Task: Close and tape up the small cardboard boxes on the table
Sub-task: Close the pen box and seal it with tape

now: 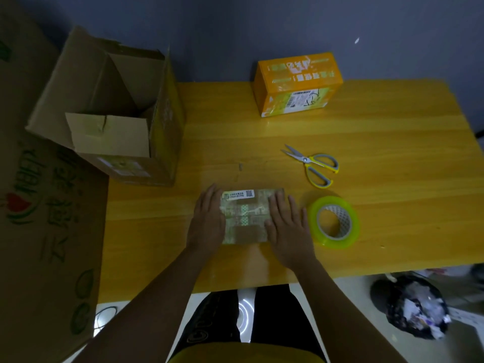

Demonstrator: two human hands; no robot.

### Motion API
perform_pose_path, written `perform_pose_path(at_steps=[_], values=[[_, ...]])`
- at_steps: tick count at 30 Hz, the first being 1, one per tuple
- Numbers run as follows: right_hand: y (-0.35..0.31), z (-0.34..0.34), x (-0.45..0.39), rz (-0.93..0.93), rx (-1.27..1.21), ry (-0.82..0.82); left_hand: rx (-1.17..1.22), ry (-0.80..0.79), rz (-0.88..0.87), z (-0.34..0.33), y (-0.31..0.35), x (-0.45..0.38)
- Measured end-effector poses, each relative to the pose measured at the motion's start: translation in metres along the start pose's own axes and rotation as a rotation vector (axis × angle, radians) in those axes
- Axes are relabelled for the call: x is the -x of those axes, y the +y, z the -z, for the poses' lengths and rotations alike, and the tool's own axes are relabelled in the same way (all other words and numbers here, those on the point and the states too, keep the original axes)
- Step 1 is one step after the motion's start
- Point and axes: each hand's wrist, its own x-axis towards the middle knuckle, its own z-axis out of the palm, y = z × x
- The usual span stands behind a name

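Your left hand (207, 218) and right hand (286, 226) lie flat, fingers straight, on the 2 sides of the small box (245, 217). It sits shut near the counter's (379, 158) front edge, with shiny tape and a white label on top. The tape roll (333, 221) is just beside your right hand.

Dim, murky frame — soft focus; corners dark and warped; glare on floor (246, 310)
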Motion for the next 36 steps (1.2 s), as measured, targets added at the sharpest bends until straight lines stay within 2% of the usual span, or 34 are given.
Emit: perform_pose_path(at_steps=[3,4,8,10,12,14,19,20,22,24,27,30,32,36], values=[[-0.008,0.005,-0.003,-0.202,-0.118,0.075,-0.047,-0.016,-0.007,0.000,-0.002,-0.001],[-0.011,0.009,-0.005,-0.197,-0.142,0.110,-0.079,-0.013,-0.008,-0.001,-0.004,0.000],[-0.028,0.011,-0.010,0.200,-0.040,0.100,-0.177,0.004,-0.027,-0.006,-0.007,0.000],[-0.032,0.005,-0.009,0.305,-0.009,0.071,-0.134,0.000,-0.030,-0.007,-0.007,0.000],[-0.027,0.001,-0.006,0.333,0.019,0.052,-0.072,0.008,-0.051,-0.006,-0.007,-0.002],[-0.019,0.002,-0.001,0.288,0.052,0.044,-0.027,0.008,-0.038,-0.006,-0.008,-0.002],[0.018,0.004,0.020,-0.176,-0.100,0.005,0.004,-0.036,0.017,-0.008,-0.011,-0.005],[0.020,0.006,0.023,-0.184,-0.172,0.028,-0.012,-0.040,0.017,-0.009,-0.012,-0.005],[0.012,0.014,0.019,-0.087,-0.343,0.154,-0.050,-0.033,0.009,-0.010,-0.012,-0.005],[-0.004,0.021,0.006,0.020,-0.419,0.176,-0.079,-0.027,0.016,-0.009,-0.011,-0.004],[-0.018,0.015,-0.013,0.165,-0.239,0.081,-0.211,-0.043,0.025,-0.005,-0.003,-0.002],[-0.020,0.004,-0.013,0.120,-0.074,0.069,-0.322,-0.064,0.070,-0.004,0.005,-0.002],[-0.021,-0.001,-0.011,0.102,-0.062,0.093,-0.401,-0.040,0.066,-0.008,0.010,-0.003],[-0.020,-0.005,-0.013,0.101,-0.060,0.123,-0.531,-0.124,-0.108,-0.024,0.021,0.003]])
